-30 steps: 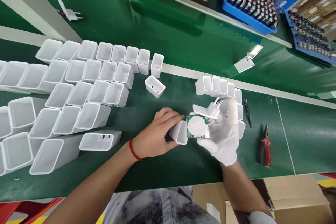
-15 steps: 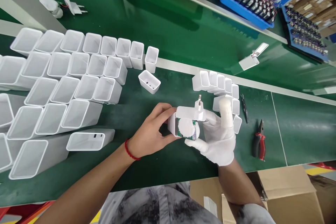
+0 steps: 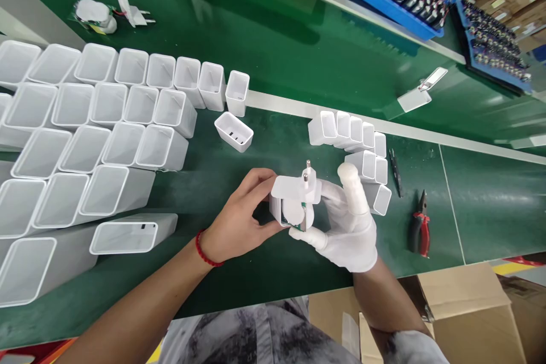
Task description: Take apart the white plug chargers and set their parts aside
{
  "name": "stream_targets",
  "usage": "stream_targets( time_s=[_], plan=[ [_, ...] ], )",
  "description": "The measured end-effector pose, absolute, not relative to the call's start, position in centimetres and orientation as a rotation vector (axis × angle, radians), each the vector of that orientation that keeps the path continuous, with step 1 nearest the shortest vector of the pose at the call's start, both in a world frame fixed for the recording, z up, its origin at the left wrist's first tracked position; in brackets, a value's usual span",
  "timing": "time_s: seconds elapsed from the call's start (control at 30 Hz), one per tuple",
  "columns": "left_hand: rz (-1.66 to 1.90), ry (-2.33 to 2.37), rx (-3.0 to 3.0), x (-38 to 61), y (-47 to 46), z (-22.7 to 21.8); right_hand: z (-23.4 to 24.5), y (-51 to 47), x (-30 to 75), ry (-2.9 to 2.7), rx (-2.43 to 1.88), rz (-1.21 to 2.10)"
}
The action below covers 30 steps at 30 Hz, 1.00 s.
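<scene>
Bare, with a red cord at its wrist, my left hand [image 3: 241, 213] is closed around the sides of a white plastic housing [image 3: 275, 209]. My right hand [image 3: 352, 239], in a white glove, grips a circuit board with a round white part [image 3: 293, 212] at the housing's open end. The board's inner part sits inside the housing's mouth. Above it lies a white end cover with a two-pin plug [image 3: 294, 187], its pins pointing up and away from me. One gloved finger sticks up, off the parts. The glove hides the board's right side.
Rows of open white housings [image 3: 104, 190] fill the left of the green bench. One short housing [image 3: 234, 132] lies tilted mid-bench. A smaller group [image 3: 341, 129] stands right, near tweezers [image 3: 395, 172] and red-black pliers [image 3: 421, 227]. A blue bin [image 3: 398, 8] sits on the raised shelf.
The board has gone deeper into the housing, with less green showing. The plug cover has tilted so both pins show. Both hands have shifted slightly left in view.
</scene>
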State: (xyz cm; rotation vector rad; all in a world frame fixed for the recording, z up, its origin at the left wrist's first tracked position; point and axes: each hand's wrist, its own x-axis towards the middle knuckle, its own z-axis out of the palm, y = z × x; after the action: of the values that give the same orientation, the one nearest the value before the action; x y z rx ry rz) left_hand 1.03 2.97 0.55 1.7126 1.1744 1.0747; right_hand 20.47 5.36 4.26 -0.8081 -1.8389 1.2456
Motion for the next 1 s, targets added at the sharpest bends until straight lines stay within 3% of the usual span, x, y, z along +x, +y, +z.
stream_targets(
  time_s=[1.0],
  plan=[
    [1.059,1.165,1.808,0.88,3.05,0.7,4.88,5.75,19.98,-2.036,-0.773,1.126]
  ],
)
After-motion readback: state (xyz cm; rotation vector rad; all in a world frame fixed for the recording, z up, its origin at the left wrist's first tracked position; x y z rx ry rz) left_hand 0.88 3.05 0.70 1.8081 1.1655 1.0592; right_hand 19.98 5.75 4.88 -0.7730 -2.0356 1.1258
